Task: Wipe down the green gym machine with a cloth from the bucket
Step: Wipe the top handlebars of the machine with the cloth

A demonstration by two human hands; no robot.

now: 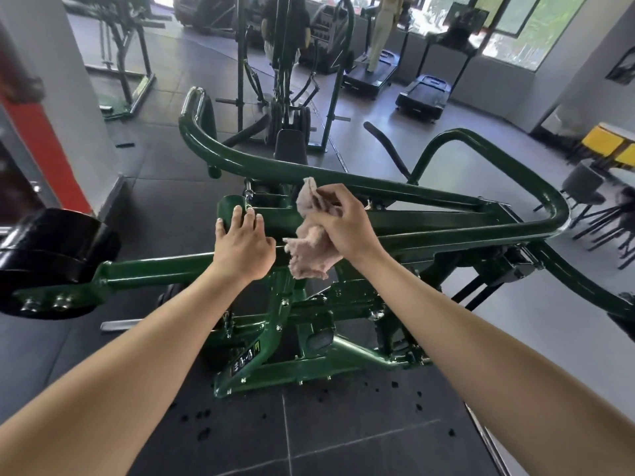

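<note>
The cloth (314, 235), pinkish, crumpled & limp, was held bunched in the right hand (343, 225). Fingers were curled round its upper folds, and the rest was left hanging over the mid beam of the green machine (429, 231), centre of the scene. The grip was judged high on the rag so that a loose flap could be dragged along the metal. The left hand (242, 242) was laid flat, fingers straight, on the rounded end piece just left of the cloth, prob. as a brace while the frame was wiped. The hands were kept apart but near, w/ the cloth between.

The paint was seen glossy & hard, dark green. The far rail was round & curved, the mid beam boxy, w/ chrome bolts showing. A black weight plate (51, 249), smooth & shiny, was mounted at the near left end. The floor tiles (343, 441) were matte & dark, dotted w/ dark specks (202, 415), poss. drips. No bucket was in view. Treadmills (424, 94) were parked far right.
</note>
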